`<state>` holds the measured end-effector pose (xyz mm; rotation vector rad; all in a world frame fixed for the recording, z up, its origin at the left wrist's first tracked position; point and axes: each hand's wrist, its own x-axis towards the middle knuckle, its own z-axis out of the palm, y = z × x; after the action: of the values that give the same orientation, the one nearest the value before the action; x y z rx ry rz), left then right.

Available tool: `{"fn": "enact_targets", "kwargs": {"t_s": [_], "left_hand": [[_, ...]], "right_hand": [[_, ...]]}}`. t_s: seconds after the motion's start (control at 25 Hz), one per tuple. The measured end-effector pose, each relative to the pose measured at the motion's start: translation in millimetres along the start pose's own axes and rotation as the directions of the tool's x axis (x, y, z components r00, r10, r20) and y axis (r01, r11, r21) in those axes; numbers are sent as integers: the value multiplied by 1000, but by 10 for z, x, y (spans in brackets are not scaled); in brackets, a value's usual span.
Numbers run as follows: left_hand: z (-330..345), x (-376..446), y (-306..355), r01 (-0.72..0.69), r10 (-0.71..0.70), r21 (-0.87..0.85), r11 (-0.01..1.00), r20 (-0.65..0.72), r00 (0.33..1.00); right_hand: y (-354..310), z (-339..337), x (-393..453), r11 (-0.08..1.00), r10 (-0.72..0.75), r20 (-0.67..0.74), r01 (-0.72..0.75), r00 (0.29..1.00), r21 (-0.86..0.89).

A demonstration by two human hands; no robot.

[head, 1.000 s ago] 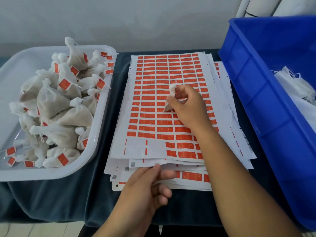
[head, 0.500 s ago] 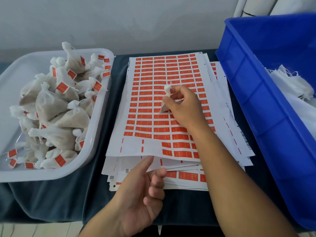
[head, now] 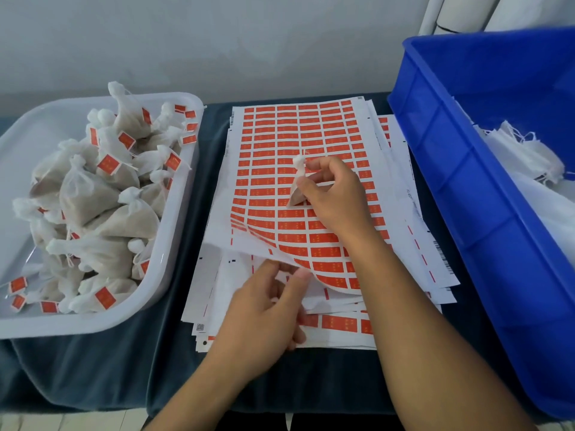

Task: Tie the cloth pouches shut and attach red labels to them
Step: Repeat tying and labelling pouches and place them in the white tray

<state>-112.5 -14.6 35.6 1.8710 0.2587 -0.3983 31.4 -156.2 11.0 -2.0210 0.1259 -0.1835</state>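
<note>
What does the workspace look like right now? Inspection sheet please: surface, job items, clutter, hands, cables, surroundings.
Surface: table under a dark cloth.
Job's things: top label sheet on a stack of sheets, its near edge lifted; small cloth pouch above it; white tray to the left, piled with tied, labelled pouches; blue crate to the right, holding white cloth pouches.
Clutter: nothing seen.
Hands: left hand pinches the sheet's near edge; right hand holds the small pouch.
Cables: nothing seen.
Surroundings: plain pale wall behind; white rolls at upper right.
</note>
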Motion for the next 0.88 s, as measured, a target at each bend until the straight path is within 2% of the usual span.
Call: {"fn": "enact_targets", "kwargs": {"t_s": [0.04,0.2,0.32,0.4,0.44,0.6,0.88], "left_hand": [[-19,48,8,-39,40,50,998,-21,999],[-29,210,-58,-66,65,-7,998,-115,991],[-47,232,-155,-118,106,-84,989,-144,984],[-68,239,-178,-174,157,-130,976,-128,979],[-80,242,-179,-200,184,-135,971,-118,976],[-67,248,-199,-233,222,-154,960,-86,971],[-27,251,-259,-278,265,-111,954,-115,957]], "right_hand": [[-20,-4,-14,1000,-4,0,4,1000,-10],[-159,-110,-130,984,-68,-9,65,998,-166],[-214,-274,-415,950,-55,214,117,975,-288],[-203,-379,-696,955,-26,354,128,935,-267],[-197,-416,-824,957,-30,378,136,926,-258],[-177,-430,-1108,941,-88,301,179,949,-288],[-137,-329,-1188,938,-133,238,200,962,-282]]}}
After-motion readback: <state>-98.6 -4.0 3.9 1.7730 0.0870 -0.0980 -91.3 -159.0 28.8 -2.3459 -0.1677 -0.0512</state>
